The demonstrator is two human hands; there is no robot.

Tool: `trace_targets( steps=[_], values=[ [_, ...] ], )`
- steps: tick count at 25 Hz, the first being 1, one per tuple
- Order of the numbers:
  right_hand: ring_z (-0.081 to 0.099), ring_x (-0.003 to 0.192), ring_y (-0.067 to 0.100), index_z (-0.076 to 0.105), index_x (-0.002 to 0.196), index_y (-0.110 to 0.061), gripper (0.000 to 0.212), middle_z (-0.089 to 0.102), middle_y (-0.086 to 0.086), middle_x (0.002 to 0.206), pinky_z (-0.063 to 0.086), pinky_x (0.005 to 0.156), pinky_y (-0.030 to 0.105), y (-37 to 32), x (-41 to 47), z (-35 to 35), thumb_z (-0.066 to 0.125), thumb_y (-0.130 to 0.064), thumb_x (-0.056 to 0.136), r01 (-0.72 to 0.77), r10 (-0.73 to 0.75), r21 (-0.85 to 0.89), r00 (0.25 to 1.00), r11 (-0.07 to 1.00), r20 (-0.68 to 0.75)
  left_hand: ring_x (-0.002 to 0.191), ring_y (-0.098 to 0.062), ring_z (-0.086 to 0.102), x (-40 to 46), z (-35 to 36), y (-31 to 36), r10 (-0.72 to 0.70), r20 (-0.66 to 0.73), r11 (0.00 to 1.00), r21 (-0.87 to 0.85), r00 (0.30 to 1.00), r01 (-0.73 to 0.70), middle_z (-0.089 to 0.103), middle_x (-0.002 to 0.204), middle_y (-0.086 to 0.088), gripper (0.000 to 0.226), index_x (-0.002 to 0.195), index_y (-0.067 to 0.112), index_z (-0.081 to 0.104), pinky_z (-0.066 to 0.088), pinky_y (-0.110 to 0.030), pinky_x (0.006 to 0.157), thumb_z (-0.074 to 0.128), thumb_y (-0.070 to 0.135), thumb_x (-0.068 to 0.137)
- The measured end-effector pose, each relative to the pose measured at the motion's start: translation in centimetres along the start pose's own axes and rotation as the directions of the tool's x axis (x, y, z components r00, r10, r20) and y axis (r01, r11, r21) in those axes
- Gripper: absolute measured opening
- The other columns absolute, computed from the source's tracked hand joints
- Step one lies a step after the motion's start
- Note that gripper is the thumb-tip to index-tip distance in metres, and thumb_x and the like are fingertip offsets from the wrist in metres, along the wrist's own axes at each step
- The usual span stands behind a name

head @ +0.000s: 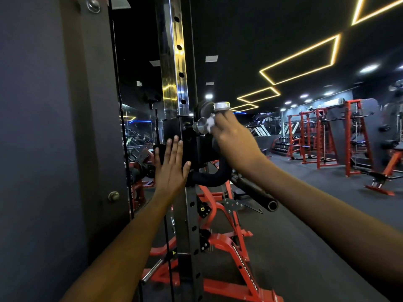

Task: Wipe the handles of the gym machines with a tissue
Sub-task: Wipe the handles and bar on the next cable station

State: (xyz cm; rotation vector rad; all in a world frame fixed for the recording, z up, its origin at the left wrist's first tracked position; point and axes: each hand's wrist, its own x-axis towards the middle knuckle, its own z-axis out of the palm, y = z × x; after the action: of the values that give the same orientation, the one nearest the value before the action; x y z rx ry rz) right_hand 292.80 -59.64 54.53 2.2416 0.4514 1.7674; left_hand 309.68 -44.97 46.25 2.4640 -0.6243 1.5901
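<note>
Gym hall, dark rubbery floor [305,214], black ceiling with yellow light strips, red racks [316,136] well apart at the far right. Close in front: chromed upright [173,62] with a row of round holes, glossy and reflective, carrying a matte black carriage [174,136].

Judged mid-task: wiping under way on the small metal parts of this machine; curved black padded handle [209,177] below and dark tube [255,192] beside it not yet being touched, other machines in the hall likely left too. No telling what was already clean.

Left hand [172,166] flat against the carriage, fingers straight and close together, thumb spread, holding nothing. Right hand [233,136] raised at the brushed silver knob [201,125], fingers curled and pinching the tissue [210,123] against it. Second silver knob [221,106], ribbed and round, just above. Tissue white, crumpled, soft, mostly hidden by the fingers.
</note>
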Motion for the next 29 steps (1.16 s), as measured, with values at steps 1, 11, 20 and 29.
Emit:
trace_targets(
  steps=[1, 11, 20, 29],
  values=[
    [0.055, 0.084, 0.034, 0.063, 0.077, 0.007, 0.017, 0.06, 0.02, 0.088, 0.053, 0.047, 0.035, -0.6, -1.7, 0.6, 0.048, 0.0, 0.075, 0.052, -0.052, -0.005, 0.998, 0.999, 0.037, 0.148, -0.016, -0.008, 0.4, -0.2, 0.0, 0.02, -0.028, 0.999, -0.026, 0.999, -0.02, -0.008, 0.16, -0.002, 0.064, 0.151, 0.014, -0.001, -0.019, -0.039, 0.116, 0.007, 0.048, 0.098],
    [0.046, 0.095, 0.028, 0.065, 0.088, 0.004, 0.02, 0.06, 0.017, 0.098, 0.053, 0.057, 0.033, -0.1, -0.3, 0.7, 0.069, 0.001, 0.069, -0.016, 0.014, -0.074, 1.0, 0.997, -0.027, 0.146, -0.013, -0.016, 1.9, 0.4, -0.3, -0.046, 0.026, 0.999, 0.005, 0.999, 0.046, -0.019, 0.156, -0.001, 0.072, 0.146, 0.013, -0.016, -0.02, -0.037, 0.117, -0.009, 0.056, 0.09],
    [0.056, 0.101, 0.027, 0.07, 0.085, -0.002, 0.029, 0.061, 0.012, 0.101, 0.053, 0.069, 0.029, -1.3, 0.8, -1.0, 0.042, -0.004, 0.077, -0.008, 0.021, -0.092, 0.989, 0.996, 0.147, 0.148, -0.015, -0.015, 2.0, 0.3, -0.5, -0.046, 0.06, 0.999, 0.018, 0.997, 0.045, -0.02, 0.157, -0.001, 0.075, 0.146, 0.013, -0.018, -0.018, -0.039, 0.117, -0.014, 0.059, 0.087],
    [0.055, 0.09, 0.027, 0.069, 0.077, 0.004, 0.02, 0.061, 0.015, 0.087, 0.052, 0.057, 0.028, -5.9, -6.2, 2.8, 0.076, -0.003, 0.061, -0.08, 0.104, -0.089, 0.941, 0.993, 0.321, 0.149, -0.017, -0.007, 1.7, 0.5, -1.1, 0.025, 0.025, 1.0, 0.006, 0.999, -0.025, -0.012, 0.158, -0.003, 0.073, 0.148, 0.01, -0.01, -0.029, -0.032, 0.111, -0.002, 0.057, 0.093]
  ],
)
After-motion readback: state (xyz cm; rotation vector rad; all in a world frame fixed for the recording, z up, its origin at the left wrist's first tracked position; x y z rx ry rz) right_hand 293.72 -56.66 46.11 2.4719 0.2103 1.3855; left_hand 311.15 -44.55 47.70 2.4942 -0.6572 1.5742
